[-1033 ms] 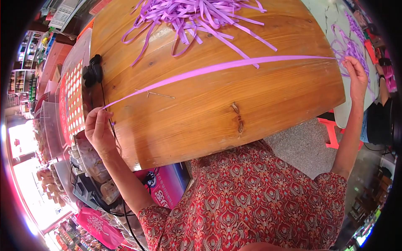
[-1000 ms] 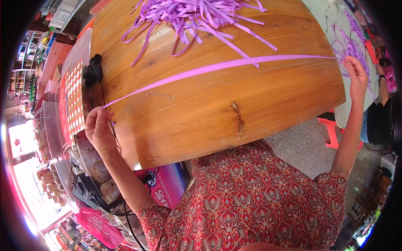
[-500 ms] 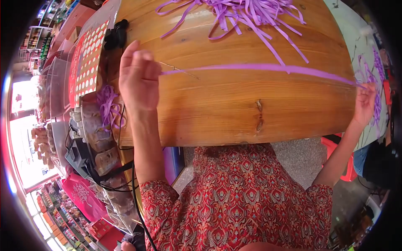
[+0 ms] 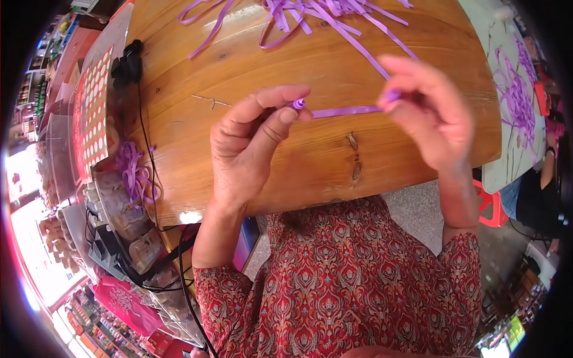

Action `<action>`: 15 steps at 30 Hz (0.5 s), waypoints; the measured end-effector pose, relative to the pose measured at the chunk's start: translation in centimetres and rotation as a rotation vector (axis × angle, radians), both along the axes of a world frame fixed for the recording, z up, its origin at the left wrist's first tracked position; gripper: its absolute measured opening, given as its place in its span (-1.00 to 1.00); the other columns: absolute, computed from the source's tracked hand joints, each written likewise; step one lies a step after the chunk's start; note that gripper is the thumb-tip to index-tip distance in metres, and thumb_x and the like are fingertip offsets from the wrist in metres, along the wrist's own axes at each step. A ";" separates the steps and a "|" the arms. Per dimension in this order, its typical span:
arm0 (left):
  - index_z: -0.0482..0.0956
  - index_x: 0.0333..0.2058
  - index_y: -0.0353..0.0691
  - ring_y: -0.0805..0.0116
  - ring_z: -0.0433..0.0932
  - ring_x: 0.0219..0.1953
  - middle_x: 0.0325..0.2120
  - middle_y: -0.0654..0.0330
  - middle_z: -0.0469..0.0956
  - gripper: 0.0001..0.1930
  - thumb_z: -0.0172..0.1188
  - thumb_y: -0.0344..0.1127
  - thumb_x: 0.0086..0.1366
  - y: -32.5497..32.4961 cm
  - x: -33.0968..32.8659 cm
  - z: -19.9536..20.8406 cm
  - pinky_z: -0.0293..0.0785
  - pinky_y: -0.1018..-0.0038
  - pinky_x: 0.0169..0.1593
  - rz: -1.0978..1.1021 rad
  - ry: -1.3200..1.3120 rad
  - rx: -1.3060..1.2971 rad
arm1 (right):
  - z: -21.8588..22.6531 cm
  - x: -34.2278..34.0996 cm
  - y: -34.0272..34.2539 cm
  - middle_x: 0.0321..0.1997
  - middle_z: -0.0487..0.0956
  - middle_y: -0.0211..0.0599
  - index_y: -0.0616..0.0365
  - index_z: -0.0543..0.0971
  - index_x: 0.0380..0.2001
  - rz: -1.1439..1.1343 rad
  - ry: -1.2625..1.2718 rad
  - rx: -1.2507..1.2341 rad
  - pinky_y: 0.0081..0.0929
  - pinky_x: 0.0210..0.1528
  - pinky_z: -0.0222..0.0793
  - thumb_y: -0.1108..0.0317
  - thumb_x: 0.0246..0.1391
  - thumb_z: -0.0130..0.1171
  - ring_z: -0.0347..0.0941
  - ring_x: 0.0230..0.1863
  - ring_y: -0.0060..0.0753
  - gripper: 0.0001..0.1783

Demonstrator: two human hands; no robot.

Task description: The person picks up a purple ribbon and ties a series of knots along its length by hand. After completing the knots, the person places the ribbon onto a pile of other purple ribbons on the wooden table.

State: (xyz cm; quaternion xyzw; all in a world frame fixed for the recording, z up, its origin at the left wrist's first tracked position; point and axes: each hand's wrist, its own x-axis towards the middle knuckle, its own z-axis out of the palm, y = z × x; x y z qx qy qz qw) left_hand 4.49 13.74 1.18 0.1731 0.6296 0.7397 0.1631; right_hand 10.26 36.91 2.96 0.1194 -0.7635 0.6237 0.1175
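A narrow purple ribbon (image 4: 346, 111) runs between my two hands above the wooden table. My left hand (image 4: 248, 134) pinches one end of it, where a small coil (image 4: 298, 104) shows between thumb and forefinger. On the right, the other part of the ribbon sits between the thumb and fingers of my right hand (image 4: 433, 110), which is blurred by motion. Just beyond my left hand lies a thin metal hook or needle-like tool (image 4: 210, 100) on the tabletop, partly hidden by the fingers.
A loose pile of purple ribbons (image 4: 310, 15) lies at the table's far side. Dark cable (image 4: 146, 119) and a polka-dot box (image 4: 95, 113) are on the left, with more ribbon (image 4: 132, 170) beside them. Right of the wooden table (image 4: 286, 173), a pale table (image 4: 498, 155) bears further ribbons.
My right hand has come in from the far right toward the left, shortening the stretched ribbon. A coil now shows at my left fingertips, and my left hand has moved right.
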 end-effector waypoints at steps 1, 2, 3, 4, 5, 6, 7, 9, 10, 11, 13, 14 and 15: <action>0.49 -0.06 -0.33 0.59 0.48 -0.27 -0.38 0.24 0.57 -0.73 0.12 -0.56 0.24 0.2 0.1 0.1 0.36 0.70 -0.21 -0.045 -0.001 0.007 | 0.1 -0.4 -0.7 -0.32 0.50 -0.33 0.32 0.41 0.06 0.071 0.009 0.013 -0.69 -0.27 0.32 0.62 -0.02 0.19 0.40 -0.30 -0.61 -0.49; 0.49 -0.06 -0.33 0.59 0.48 -0.27 -0.38 0.24 0.57 -0.73 0.12 -0.56 0.24 0.5 0.1 0.1 0.36 0.70 -0.21 -0.050 -0.009 0.008 | 0.1 -0.9 -1.2 -0.32 0.50 -0.33 0.32 0.41 0.06 0.067 0.001 0.015 -0.69 -0.27 0.32 0.62 -0.02 0.19 0.40 -0.30 -0.61 -0.49; 0.43 -0.01 -0.34 0.58 0.48 -0.27 -0.39 0.24 0.57 -0.68 0.10 -0.58 0.24 0.8 0.2 0.1 0.36 0.69 -0.19 -0.069 -0.005 0.051 | 0.0 -1.3 -1.7 -0.33 0.51 -0.34 0.30 0.44 0.03 0.119 0.013 0.031 -0.69 -0.32 0.31 0.57 -0.08 0.26 0.41 -0.32 -0.61 -0.48; 0.37 0.04 -0.34 0.57 0.48 -0.26 -0.40 0.23 0.56 -0.63 0.09 -0.61 0.24 1.1 0.2 0.1 0.37 0.68 -0.17 -0.088 -0.001 0.094 | -0.1 -1.7 -1.9 -0.34 0.51 -0.34 0.29 0.48 -0.01 0.171 0.025 0.047 -0.68 -0.36 0.31 0.52 -0.13 0.34 0.41 -0.34 -0.62 -0.47; 0.37 0.04 -0.34 0.57 0.48 -0.26 -0.40 0.23 0.56 -0.63 0.09 -0.61 0.24 1.2 0.4 0.2 0.37 0.68 -0.17 -0.088 -0.007 0.095 | -0.3 -2.0 -2.2 -0.34 0.51 -0.34 0.29 0.48 -0.01 0.171 0.019 0.048 -0.68 -0.36 0.31 0.52 -0.13 0.34 0.41 -0.34 -0.62 -0.47; 0.29 0.08 -0.34 0.56 0.49 -0.27 -0.40 0.22 0.55 -0.57 0.08 -0.63 0.23 1.2 0.6 0.3 0.37 0.67 -0.17 -0.114 -0.010 0.118 | -0.5 -2.3 -2.3 -0.36 0.51 -0.34 0.27 0.52 -0.06 0.211 0.056 0.073 -0.67 -0.40 0.30 0.49 -0.18 0.37 0.42 -0.36 -0.60 -0.49; 0.21 0.13 -0.34 0.55 0.49 -0.27 -0.40 0.21 0.55 -0.50 0.07 -0.66 0.22 1.2 0.8 0.4 0.38 0.66 -0.16 -0.139 -0.013 0.141 | -0.7 -2.4 -2.4 -0.38 0.51 -0.34 0.26 0.56 -0.11 0.251 0.092 0.098 -0.66 -0.44 0.29 0.45 -0.23 0.40 0.42 -0.38 -0.58 -0.50; 0.17 0.14 -0.34 0.55 0.49 -0.27 -0.40 0.20 0.55 -0.47 0.08 -0.67 0.21 1.1 0.7 0.5 0.38 0.65 -0.16 -0.159 -0.035 0.166 | -0.8 -2.8 -2.3 -0.40 0.51 -0.33 0.25 0.58 -0.16 0.274 0.122 0.109 -0.65 -0.45 0.29 0.46 -0.23 0.40 0.43 -0.40 -0.54 -0.55; 0.14 0.15 -0.33 0.55 0.49 -0.27 -0.39 0.18 0.55 -0.45 0.08 -0.68 0.20 1.1 0.7 0.5 0.38 0.65 -0.15 -0.179 -0.052 0.189 | -0.9 -2.9 -2.2 -0.42 0.52 -0.33 0.24 0.60 -0.20 0.297 0.157 0.119 -0.64 -0.46 0.29 0.47 -0.24 0.40 0.43 -0.43 -0.51 -0.59; 0.14 0.15 -0.33 0.55 0.49 -0.27 -0.39 0.18 0.55 -0.45 0.08 -0.68 0.20 1.1 0.6 0.5 0.38 0.65 -0.15 -0.178 -0.054 0.189 | -0.9 -3.0 -2.1 -0.42 0.52 -0.33 0.24 0.60 -0.20 0.297 0.154 0.118 -0.64 -0.46 0.29 0.47 -0.24 0.40 0.43 -0.43 -0.51 -0.59; 0.15 0.14 -0.35 0.54 0.50 -0.26 -0.39 0.19 0.55 -0.47 0.09 -0.66 0.21 1.2 0.4 0.4 0.38 0.65 -0.14 -0.212 -0.067 0.177 | -0.9 -3.1 -1.9 -0.44 0.52 -0.31 0.22 0.61 -0.26 0.316 0.197 0.129 -0.62 -0.48 0.28 0.50 -0.22 0.38 0.42 -0.46 -0.49 -0.67; 0.15 0.14 -0.35 0.54 0.50 -0.26 -0.39 0.19 0.55 -0.47 0.09 -0.66 0.21 1.2 0.4 0.5 0.38 0.65 -0.14 -0.214 -0.070 0.177 | -0.9 -3.0 -1.9 -0.44 0.52 -0.31 0.22 0.61 -0.26 0.315 0.194 0.130 -0.62 -0.48 0.28 0.50 -0.22 0.38 0.42 -0.46 -0.49 -0.67; 0.21 0.10 -0.35 0.54 0.49 -0.25 -0.38 0.20 0.55 -0.52 0.09 -0.64 0.22 1.1 0.3 0.6 0.38 0.65 -0.13 -0.221 -0.077 0.136 | -0.7 -2.8 -2.0 -0.43 0.52 -0.31 0.23 0.60 -0.28 0.289 0.203 0.151 -0.62 -0.50 0.27 0.52 -0.21 0.36 0.41 -0.48 -0.49 -0.69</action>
